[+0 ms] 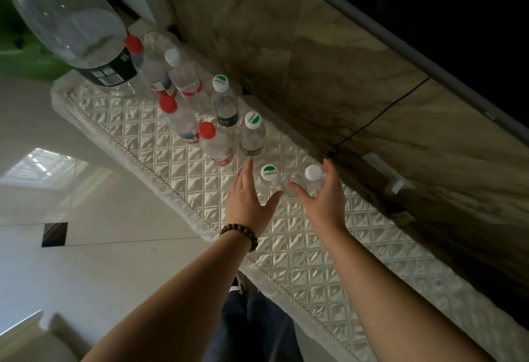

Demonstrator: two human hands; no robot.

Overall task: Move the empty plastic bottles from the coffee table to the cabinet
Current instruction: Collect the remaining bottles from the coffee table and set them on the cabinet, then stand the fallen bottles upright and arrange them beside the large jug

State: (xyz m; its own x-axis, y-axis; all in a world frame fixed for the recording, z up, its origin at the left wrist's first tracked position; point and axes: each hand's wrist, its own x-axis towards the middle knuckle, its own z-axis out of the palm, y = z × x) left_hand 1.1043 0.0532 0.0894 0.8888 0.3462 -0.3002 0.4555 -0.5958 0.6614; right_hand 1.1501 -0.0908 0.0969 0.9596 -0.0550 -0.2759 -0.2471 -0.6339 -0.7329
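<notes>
On the quilted cloth covering the cabinet (286, 247), a cluster of empty plastic bottles (217, 147) stands upright, so much of the moving looks done; the coffee table is out of view, and whether more bottles wait there cannot be told. The left hand (249, 198) is spread beside a green-capped bottle (269, 174), fingers straight, gripping nothing. The right hand (326, 192) is loosely cupped around a white-capped bottle (312, 174); whether it grips or has just let go cannot be told. A large bottle with a dark label (71, 24) looms near the camera. Behind runs a marbled wall (343, 75) with a black cable (380, 112) and white socket (375, 160), close enough to crowd the back row
</notes>
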